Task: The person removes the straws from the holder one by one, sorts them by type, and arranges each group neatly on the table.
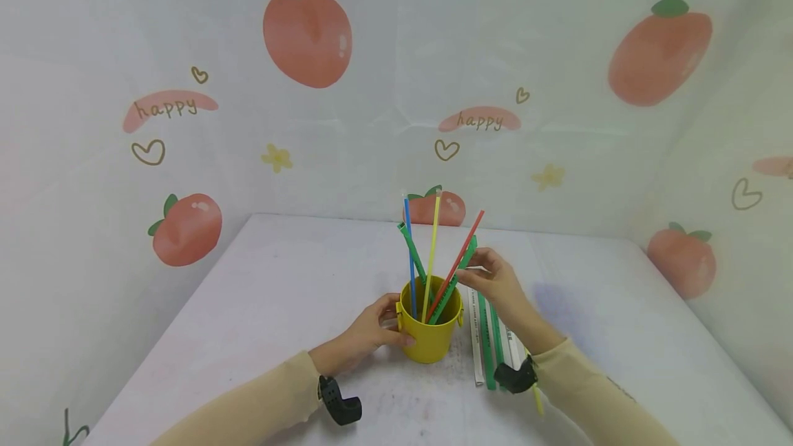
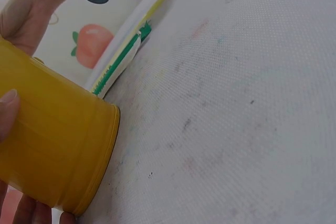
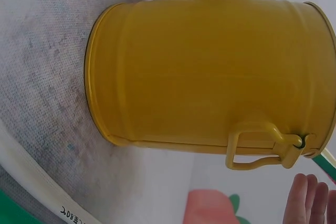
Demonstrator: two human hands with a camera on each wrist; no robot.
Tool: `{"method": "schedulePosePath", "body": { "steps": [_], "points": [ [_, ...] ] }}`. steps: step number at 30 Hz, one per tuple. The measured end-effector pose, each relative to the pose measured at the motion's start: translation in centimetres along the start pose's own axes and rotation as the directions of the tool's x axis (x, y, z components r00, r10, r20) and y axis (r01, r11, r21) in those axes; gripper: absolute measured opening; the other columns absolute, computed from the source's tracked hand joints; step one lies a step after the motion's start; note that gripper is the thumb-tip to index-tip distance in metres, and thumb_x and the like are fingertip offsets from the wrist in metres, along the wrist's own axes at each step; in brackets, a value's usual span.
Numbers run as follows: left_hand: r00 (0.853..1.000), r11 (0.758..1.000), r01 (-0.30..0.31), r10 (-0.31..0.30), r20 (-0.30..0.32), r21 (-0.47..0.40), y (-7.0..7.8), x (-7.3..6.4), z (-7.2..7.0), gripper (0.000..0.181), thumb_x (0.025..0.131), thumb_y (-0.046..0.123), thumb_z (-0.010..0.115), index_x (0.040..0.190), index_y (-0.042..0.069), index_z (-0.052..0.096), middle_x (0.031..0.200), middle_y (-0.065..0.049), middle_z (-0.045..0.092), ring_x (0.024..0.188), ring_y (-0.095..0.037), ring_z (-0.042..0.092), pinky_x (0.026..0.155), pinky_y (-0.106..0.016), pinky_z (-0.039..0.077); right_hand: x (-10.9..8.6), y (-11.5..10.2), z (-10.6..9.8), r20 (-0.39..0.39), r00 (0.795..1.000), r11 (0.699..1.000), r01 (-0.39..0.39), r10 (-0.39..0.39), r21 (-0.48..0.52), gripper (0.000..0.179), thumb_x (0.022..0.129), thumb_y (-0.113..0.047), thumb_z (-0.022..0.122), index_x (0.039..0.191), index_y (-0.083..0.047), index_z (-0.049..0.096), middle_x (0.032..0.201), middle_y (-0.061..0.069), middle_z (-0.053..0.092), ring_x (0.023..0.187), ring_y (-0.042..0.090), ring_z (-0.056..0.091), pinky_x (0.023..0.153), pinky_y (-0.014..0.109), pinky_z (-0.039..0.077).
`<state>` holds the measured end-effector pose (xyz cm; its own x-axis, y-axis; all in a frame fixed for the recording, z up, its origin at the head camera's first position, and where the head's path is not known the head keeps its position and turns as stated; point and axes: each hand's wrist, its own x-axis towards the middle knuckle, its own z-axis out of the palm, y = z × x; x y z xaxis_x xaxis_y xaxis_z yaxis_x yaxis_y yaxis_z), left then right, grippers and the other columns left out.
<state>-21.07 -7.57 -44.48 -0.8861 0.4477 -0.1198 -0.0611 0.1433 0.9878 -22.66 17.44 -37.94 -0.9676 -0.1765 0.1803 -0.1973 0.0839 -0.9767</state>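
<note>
Left hand [image 1: 365, 330] grips yellow bucket [image 1: 427, 345]; right hand [image 1: 500, 289] pinches green strip [image 1: 467, 254] beside red stick [image 1: 474, 228]. Right wrist partly blocks my view of loose strips [image 1: 485, 336] alongside.

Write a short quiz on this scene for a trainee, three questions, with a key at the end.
1. Fill the gap: the right hand touches a ____ strip that leans in the yellow bucket.
2. True or false: the yellow bucket is lying on its side.
3. Multiple choice: what does the left hand hold?
A) A red stick
B) The side of the yellow bucket
C) Nothing

Key:
1. Green.
2. False; it stands upright on the white table.
3. B.
</note>
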Motion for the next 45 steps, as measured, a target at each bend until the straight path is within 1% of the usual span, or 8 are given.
{"method": "schedulePosePath", "body": {
  "steps": [4, 7, 14, 19, 29, 34, 41, 45],
  "points": [
    [1.000, 1.000, -0.005, 0.005, 0.001, 0.003, 0.13, -0.11, 0.02, 0.069, 0.074, 0.016, 0.078, 0.132, 0.013, 0.043, 0.130, -0.006, 0.050, 0.124, -0.030, 0.043, 0.102, -0.053, 0.034, -0.08, -0.03, 0.12, 0.004, 1.000, 1.000, -0.005, 0.005, -0.009, 0.039, 0.084, -0.010, 0.067, 0.113, 0.002, 0.045, 0.104, 0.012, 0.053, 0.090, 0.010, 0.062, 0.083, 0.027, 0.052],
    [1.000, 1.000, -0.006, 0.006, 0.003, 0.006, 0.23, -0.18, 0.04, 0.069, 0.074, 0.016, 0.078, 0.133, 0.013, 0.042, 0.131, -0.006, 0.050, 0.124, -0.030, 0.043, 0.101, -0.053, 0.035, -0.09, 0.06, 0.15, 0.011, 1.000, 1.000, -0.006, 0.006, -0.012, 0.040, 0.084, -0.011, 0.067, 0.114, 0.002, 0.045, 0.104, 0.012, 0.053, 0.090, 0.011, 0.062, 0.083, 0.027, 0.052],
    [1.000, 1.000, -0.004, 0.004, 0.004, 0.006, 0.27, -0.21, 0.02, 0.068, 0.074, 0.018, 0.078, 0.132, 0.013, 0.043, 0.130, -0.005, 0.050, 0.125, -0.030, 0.041, 0.102, -0.055, 0.031, -0.01, 0.19, 0.16, 0.016, 1.000, 1.000, 0.001, -0.001, -0.010, 0.040, 0.084, -0.011, 0.067, 0.113, 0.004, 0.045, 0.103, 0.012, 0.053, 0.089, 0.012, 0.063, 0.084, 0.027, 0.051],
    [1.000, 1.000, -0.009, 0.009, 0.008, 0.004, 0.41, -0.28, 0.03, 0.068, 0.074, 0.017, 0.078, 0.133, 0.013, 0.042, 0.130, -0.005, 0.050, 0.125, -0.030, 0.041, 0.102, -0.055, 0.032, 0.07, 0.10, 0.25, 0.017, 1.000, 1.000, -0.001, 0.001, -0.006, 0.039, 0.084, -0.012, 0.067, 0.112, 0.004, 0.045, 0.101, 0.012, 0.053, 0.088, 0.013, 0.063, 0.084, 0.028, 0.052],
    [1.000, 1.000, -0.007, 0.007, 0.006, 0.007, 0.17, -0.12, -0.07, 0.068, 0.073, 0.018, 0.079, 0.131, 0.014, 0.043, 0.127, -0.004, 0.051, 0.124, -0.029, 0.042, 0.102, -0.053, 0.033, 0.17, -0.03, 0.36, 0.032, 0.999, 1.000, 0.007, -0.007, 0.000, 0.037, 0.085, -0.012, 0.066, 0.110, 0.006, 0.045, 0.100, 0.013, 0.052, 0.089, 0.014, 0.063, 0.085, 0.029, 0.051],
    [1.000, 1.000, 0.001, -0.001, 0.004, -0.003, 0.20, -0.17, -0.05, 0.069, 0.073, 0.019, 0.079, 0.132, 0.015, 0.044, 0.128, -0.004, 0.051, 0.125, -0.030, 0.041, 0.102, -0.055, 0.031, 0.17, -0.02, 0.41, 0.027, 1.000, 1.000, 0.011, -0.011, 0.002, 0.037, 0.086, -0.012, 0.066, 0.110, 0.005, 0.045, 0.100, 0.013, 0.052, 0.090, 0.014, 0.064, 0.085, 0.030, 0.051],
    [1.000, 1.000, -0.004, 0.004, 0.007, -0.002, 0.15, -0.08, -0.05, 0.068, 0.073, 0.016, 0.078, 0.131, 0.013, 0.043, 0.127, -0.005, 0.051, 0.124, -0.028, 0.042, 0.102, -0.049, 0.035, 0.11, 0.05, 0.30, 0.014, 1.000, 1.000, 0.020, -0.020, 0.019, 0.034, 0.086, -0.011, 0.065, 0.109, 0.004, 0.045, 0.099, 0.011, 0.053, 0.089, 0.014, 0.064, 0.083, 0.030, 0.052],
    [1.000, 1.000, -0.013, 0.013, 0.013, -0.005, 0.11, -0.12, -0.04, 0.068, 0.074, 0.016, 0.078, 0.131, 0.012, 0.043, 0.127, -0.004, 0.051, 0.124, -0.028, 0.042, 0.102, -0.049, 0.036, 0.08, -0.02, 0.12, -0.004, 1.000, 0.999, 0.023, -0.023, 0.024, 0.033, 0.086, -0.011, 0.066, 0.108, 0.003, 0.046, 0.098, 0.009, 0.053, 0.090, 0.014, 0.064, 0.082, 0.030, 0.053]
  ]
}}
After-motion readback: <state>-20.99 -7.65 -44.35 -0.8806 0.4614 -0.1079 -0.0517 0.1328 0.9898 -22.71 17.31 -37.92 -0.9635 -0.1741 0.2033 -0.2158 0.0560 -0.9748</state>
